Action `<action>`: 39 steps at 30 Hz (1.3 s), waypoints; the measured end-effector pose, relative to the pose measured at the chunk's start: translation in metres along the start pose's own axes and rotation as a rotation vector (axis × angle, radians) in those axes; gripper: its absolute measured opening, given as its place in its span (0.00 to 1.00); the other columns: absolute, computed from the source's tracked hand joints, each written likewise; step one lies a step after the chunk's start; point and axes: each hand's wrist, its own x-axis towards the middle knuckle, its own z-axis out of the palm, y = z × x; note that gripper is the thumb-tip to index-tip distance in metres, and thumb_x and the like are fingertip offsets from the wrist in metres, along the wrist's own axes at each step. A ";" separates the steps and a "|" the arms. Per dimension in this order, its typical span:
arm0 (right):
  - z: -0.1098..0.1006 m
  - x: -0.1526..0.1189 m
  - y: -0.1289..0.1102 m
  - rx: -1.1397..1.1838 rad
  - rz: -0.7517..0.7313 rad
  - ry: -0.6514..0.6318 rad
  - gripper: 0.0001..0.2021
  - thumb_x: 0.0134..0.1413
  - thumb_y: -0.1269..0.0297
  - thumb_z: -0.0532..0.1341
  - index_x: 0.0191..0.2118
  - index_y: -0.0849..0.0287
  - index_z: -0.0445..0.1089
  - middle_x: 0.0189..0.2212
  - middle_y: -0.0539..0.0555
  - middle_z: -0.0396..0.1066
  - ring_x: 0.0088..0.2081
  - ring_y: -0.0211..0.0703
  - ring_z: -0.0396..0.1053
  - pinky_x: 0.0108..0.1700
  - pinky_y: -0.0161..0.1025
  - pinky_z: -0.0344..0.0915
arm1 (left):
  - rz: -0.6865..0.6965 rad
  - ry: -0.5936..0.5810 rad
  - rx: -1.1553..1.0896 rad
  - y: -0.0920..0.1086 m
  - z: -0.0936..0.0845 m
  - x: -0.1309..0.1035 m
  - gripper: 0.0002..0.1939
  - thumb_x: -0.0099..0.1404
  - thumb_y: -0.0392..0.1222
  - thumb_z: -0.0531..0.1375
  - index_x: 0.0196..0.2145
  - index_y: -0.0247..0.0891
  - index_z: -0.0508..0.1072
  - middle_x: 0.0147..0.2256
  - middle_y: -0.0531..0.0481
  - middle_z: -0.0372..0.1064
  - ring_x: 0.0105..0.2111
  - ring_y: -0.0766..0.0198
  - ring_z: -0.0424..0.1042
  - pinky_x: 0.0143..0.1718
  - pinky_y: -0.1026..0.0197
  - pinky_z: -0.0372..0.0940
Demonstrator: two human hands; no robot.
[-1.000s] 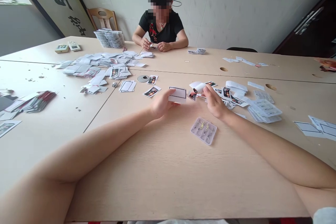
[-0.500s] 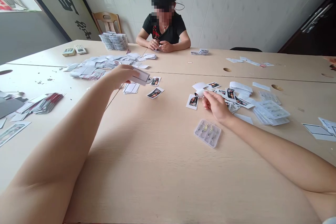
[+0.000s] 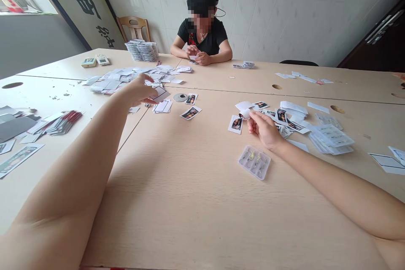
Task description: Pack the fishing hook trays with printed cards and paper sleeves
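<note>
My left hand is over the small stack of white cards, its fingers apart, with a white card at its fingertips; whether it still grips that card is unclear. A round grey disc lies just right of it, beside two dark-printed cards. My right hand pinches a small white round piece between thumb and fingers, at the left edge of a pile of printed cards. Below that hand lies a clear compartment box with small metal pieces inside.
A person sits across the table, hands on small items. Heaped white papers and stacked packets lie at the back left, red-edged cards at the left. Clear boxes are stacked on the right.
My left hand has drawn back slightly left and its fingers have spread from the card. The grey disc now shows fully. My right hand keeps its pinch; the view has shifted slightly.
</note>
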 end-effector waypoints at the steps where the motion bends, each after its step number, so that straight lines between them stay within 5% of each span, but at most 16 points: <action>1: 0.000 0.000 0.000 -0.002 0.003 -0.008 0.16 0.52 0.52 0.61 0.24 0.58 0.63 0.17 0.46 0.61 0.20 0.31 0.57 0.22 0.29 0.53 | -0.064 -0.018 -0.034 0.005 0.000 -0.003 0.23 0.64 0.46 0.58 0.50 0.29 0.58 0.29 0.52 0.63 0.27 0.69 0.67 0.29 0.59 0.66; 5: -0.001 0.000 0.001 0.013 -0.013 -0.038 0.13 0.53 0.53 0.62 0.28 0.57 0.65 0.18 0.46 0.62 0.21 0.31 0.58 0.24 0.30 0.56 | -0.255 -0.068 -0.133 0.019 0.001 -0.009 0.18 0.61 0.46 0.61 0.42 0.28 0.68 0.31 0.51 0.66 0.29 0.70 0.67 0.32 0.61 0.66; 11: -0.001 0.001 0.001 0.025 -0.021 -0.055 0.12 0.53 0.53 0.62 0.34 0.56 0.66 0.18 0.45 0.64 0.22 0.32 0.59 0.26 0.30 0.57 | -0.352 -0.049 -0.113 0.023 -0.001 -0.009 0.20 0.55 0.46 0.65 0.41 0.29 0.74 0.30 0.48 0.73 0.29 0.69 0.62 0.36 0.61 0.62; 23: 0.000 0.003 0.000 0.013 -0.051 -0.080 0.15 0.53 0.50 0.60 0.41 0.54 0.63 0.19 0.45 0.68 0.22 0.33 0.62 0.26 0.31 0.58 | -0.272 -0.174 0.075 0.011 0.006 -0.004 0.12 0.55 0.40 0.64 0.37 0.33 0.74 0.21 0.58 0.69 0.27 0.70 0.64 0.34 0.65 0.61; 32: -0.001 0.000 0.001 -0.014 -0.041 -0.085 0.19 0.52 0.48 0.59 0.45 0.54 0.64 0.20 0.45 0.69 0.23 0.34 0.64 0.27 0.31 0.59 | -0.256 -0.180 0.190 0.016 0.002 -0.011 0.16 0.54 0.50 0.64 0.36 0.37 0.73 0.15 0.60 0.61 0.26 0.68 0.61 0.32 0.65 0.56; 39: -0.003 0.002 0.000 -0.003 -0.060 -0.103 0.15 0.51 0.48 0.61 0.34 0.54 0.61 0.21 0.46 0.70 0.22 0.33 0.63 0.26 0.31 0.59 | -0.155 -0.199 0.196 0.009 0.005 -0.008 0.14 0.57 0.47 0.63 0.40 0.39 0.74 0.16 0.61 0.65 0.25 0.69 0.61 0.34 0.65 0.57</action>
